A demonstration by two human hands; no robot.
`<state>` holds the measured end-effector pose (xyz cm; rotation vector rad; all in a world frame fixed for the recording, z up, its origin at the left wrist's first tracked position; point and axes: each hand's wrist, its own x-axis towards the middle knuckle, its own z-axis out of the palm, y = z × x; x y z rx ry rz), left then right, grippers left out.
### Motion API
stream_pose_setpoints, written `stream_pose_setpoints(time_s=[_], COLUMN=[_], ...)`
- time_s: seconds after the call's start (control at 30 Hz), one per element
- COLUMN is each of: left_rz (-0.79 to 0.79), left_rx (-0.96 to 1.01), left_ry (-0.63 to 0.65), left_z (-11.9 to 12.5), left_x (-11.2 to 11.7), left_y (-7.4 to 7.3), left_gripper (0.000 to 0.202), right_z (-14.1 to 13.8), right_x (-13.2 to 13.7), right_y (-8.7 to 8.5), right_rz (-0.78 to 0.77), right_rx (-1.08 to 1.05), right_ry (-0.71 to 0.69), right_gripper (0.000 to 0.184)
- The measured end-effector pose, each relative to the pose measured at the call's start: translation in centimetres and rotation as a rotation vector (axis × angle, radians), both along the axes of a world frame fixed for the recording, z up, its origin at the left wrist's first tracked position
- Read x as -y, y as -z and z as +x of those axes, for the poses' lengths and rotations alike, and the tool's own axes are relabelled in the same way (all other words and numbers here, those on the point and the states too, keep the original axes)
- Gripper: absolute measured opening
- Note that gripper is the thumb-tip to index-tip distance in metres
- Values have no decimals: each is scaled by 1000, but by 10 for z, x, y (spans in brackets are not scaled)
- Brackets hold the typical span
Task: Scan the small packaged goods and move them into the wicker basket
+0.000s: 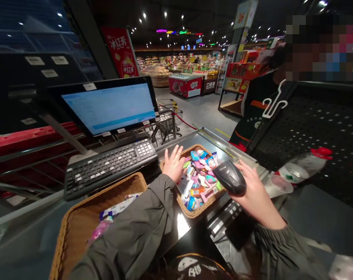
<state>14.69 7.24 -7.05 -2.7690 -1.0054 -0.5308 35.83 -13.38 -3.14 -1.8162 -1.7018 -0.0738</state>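
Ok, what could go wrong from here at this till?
The black scanner in the right hand might slip and land on the small packets heaped in the wicker basket. Those packets could also spill over the low rim near the left hand. The left sleeve lies close to the keyboard, so it may press keys by accident.

Black barcode scanner [230,177]; tan woven basket [190,149]; pink, blue and yellow packets [198,181]; olive-grey sleeve [129,229]; black perforated panel [307,132].
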Motion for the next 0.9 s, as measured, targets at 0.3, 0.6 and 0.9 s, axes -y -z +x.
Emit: stream_pose_setpoints(time_s=[0.3, 0.6, 0.9], left_rz=[24, 36, -84], left_rx=[-107, -183, 194], left_ry=[26, 162, 39], left_z=[80, 110, 52], left_x=[-44, -69, -59], left_y=[45, 61, 4], left_gripper=[26, 27, 15], right_z=[34, 49, 48], right_x=[-12, -35, -30], right_y=[13, 18, 24], right_rz=[-64, -126, -110], right_rx=[-51, -112, -143], right_ry=[-48, -89, -73], right_gripper=[47, 46, 44])
